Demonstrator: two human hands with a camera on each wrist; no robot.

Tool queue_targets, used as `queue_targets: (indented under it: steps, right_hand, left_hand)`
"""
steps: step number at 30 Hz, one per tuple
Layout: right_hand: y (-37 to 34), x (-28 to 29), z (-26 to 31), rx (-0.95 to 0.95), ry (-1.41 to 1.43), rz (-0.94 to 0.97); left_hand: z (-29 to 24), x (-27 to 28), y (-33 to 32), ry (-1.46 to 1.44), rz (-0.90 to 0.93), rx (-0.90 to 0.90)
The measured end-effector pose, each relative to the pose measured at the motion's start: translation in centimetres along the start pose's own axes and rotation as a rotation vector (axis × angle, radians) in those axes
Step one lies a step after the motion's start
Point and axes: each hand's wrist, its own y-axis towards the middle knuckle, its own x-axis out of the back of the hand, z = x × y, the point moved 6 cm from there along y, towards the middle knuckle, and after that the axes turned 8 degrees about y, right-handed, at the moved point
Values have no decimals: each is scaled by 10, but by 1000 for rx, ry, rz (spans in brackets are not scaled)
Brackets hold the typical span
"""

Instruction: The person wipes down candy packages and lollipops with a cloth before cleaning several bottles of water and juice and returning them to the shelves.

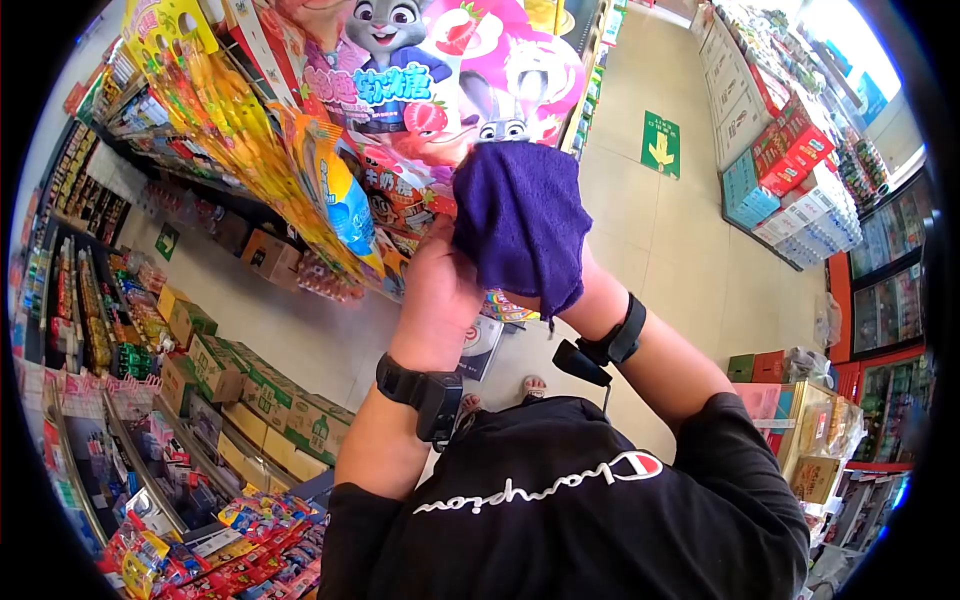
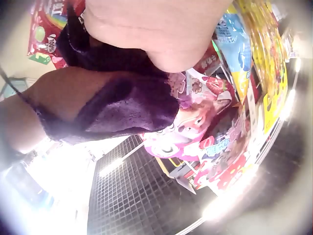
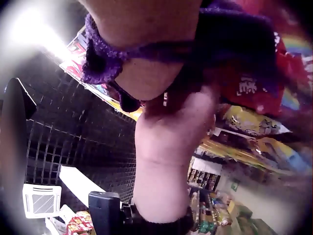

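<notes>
A purple cloth [image 1: 522, 222] drapes over my right hand [image 3: 146, 73], hiding most of its fingers, and bunches around it in the left wrist view. Close beside it is my left hand [image 1: 440, 275], its fingertips out of sight behind the cloth. Between the hands, a red candy bag [image 3: 252, 90] with a rainbow print shows in the right wrist view, my left thumb lying along it. The bag's far part appears at the upper left of the left wrist view. Just beyond both hands stands a large pink bag [image 1: 500, 60] with cartoon animals.
Hanging yellow candy packs [image 1: 230, 130] and a blue-and-yellow pack [image 1: 345, 195] crowd the left side. Green-and-brown cartons [image 1: 265, 390] line the floor at lower left. On the right, a tiled aisle [image 1: 620, 230] runs past stacked boxes [image 1: 790, 150] and glass-door coolers [image 1: 890, 300].
</notes>
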Motion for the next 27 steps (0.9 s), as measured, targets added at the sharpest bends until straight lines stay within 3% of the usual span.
queue_targets:
  steps: [3,8,13,15,19,22,24,27]
  right_hand:
    - [-14,-3,2,-39,27,53]
    - [-39,-8,4,13,60,34]
    - [-44,-15,3,-11,-35,188]
    - [-45,-13,1,-37,-19,186]
    - [-36,-3,2,-75,8,145]
    - [-27,6,0,-87,37,71]
    - [-17,5,-4,-138,-22,170]
    - [15,33,8,-35,-37,-69]
  left_hand:
    - [0,0,0,39,-100,-10]
    - [-2,-5,0,99,-44,-1]
    - [2,-3,2,103,-25,18]
    - [-4,-8,-2,153,-35,-49]
    - [-4,-6,-3,138,-24,-30]
    - [-4,-6,-8,166,-113,-5]
    - [-2,-4,-1,132,-14,-28]
    - [1,-9,-2,43,60,-39]
